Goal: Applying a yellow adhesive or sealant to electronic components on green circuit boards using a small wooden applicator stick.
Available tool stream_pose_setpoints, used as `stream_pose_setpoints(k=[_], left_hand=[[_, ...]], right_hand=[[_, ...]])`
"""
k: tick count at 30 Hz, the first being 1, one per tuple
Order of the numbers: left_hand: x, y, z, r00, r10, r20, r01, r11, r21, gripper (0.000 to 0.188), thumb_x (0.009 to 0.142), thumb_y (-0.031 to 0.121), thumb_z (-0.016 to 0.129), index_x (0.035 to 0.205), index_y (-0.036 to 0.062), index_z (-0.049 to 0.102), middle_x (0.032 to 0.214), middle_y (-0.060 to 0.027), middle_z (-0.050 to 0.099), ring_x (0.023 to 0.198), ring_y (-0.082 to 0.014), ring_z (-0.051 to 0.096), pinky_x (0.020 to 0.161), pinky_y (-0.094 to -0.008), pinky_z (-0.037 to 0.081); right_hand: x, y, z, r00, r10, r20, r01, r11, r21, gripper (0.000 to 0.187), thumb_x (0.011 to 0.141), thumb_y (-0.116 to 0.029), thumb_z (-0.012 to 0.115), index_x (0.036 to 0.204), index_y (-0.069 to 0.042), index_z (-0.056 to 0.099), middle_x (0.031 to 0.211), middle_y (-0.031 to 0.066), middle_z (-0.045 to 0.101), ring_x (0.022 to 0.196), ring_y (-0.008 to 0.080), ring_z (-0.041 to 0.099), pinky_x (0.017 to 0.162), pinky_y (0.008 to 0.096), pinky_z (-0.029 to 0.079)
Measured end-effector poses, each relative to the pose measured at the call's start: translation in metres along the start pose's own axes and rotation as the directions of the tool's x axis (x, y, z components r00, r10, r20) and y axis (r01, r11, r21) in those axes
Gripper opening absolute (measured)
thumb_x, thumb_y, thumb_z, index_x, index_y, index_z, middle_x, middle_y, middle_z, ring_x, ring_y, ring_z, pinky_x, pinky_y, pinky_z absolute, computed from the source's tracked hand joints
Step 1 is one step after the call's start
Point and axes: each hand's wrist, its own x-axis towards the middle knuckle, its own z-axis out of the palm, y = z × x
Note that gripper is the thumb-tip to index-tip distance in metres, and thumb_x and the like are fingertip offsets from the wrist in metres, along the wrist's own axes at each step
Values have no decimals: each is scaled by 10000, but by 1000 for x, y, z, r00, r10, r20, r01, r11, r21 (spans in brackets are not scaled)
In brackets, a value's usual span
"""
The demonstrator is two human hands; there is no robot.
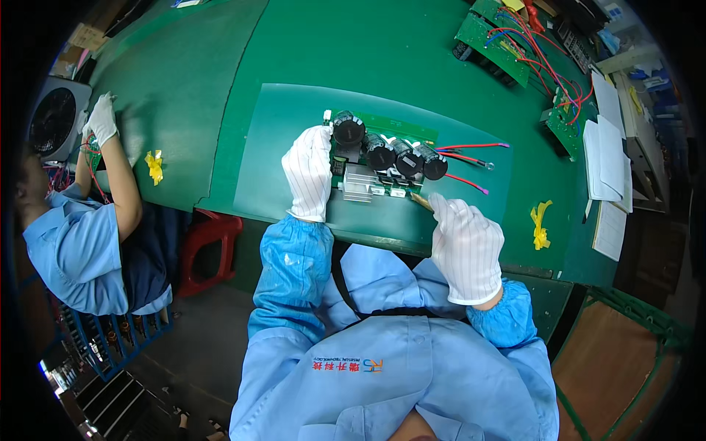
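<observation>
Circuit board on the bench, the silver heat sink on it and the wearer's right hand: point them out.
Circuit board (pixel 395 128): head view, green strip along its far edge.
Heat sink (pixel 358 185): head view, finned body.
Right hand (pixel 468 250): head view, gloved back.

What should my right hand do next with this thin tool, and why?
Probably guide the thin tan tool gently along the near edge of the circuit board. Your right hand holds it with the tip at that edge, near the white connectors, and your left hand is at the board's left end. Whether the tip touches, I can't tell.
</observation>
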Motion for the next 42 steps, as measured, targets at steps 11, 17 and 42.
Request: stream_pose_setpoints(k=[11,17,42], left_hand=[[-3,-5,2,999,-22,44,23,1000,-17,122,944,60,610,1047,20,663,1029,-107,708,903,-294,688,739,-385,558],[-2,-6,1,998,-30,63,30,1000,8,130,944,68,614,1058,23,660,1040,-103,705,910,-292,687,750,-383,557],[9,12,-6,971,-205,121,217,972,-94,181,1017,136,545,1029,5,670,1006,-161,708,903,-355,675,786,-416,539]], right_hand=[[-6,9,-1,997,-53,-61,59,994,94,535,742,-10,686,1268,-84,625,975,38,629,760,226,632,630,366,516],[-5,-1,12,999,-48,18,41,953,300,558,751,2,681,1297,-93,615,1053,53,662,801,234,658,670,378,530],[11,-3,18,991,-54,-121,91,940,330,508,765,10,709,1254,-125,677,1036,61,663,804,265,681,639,375,525]])
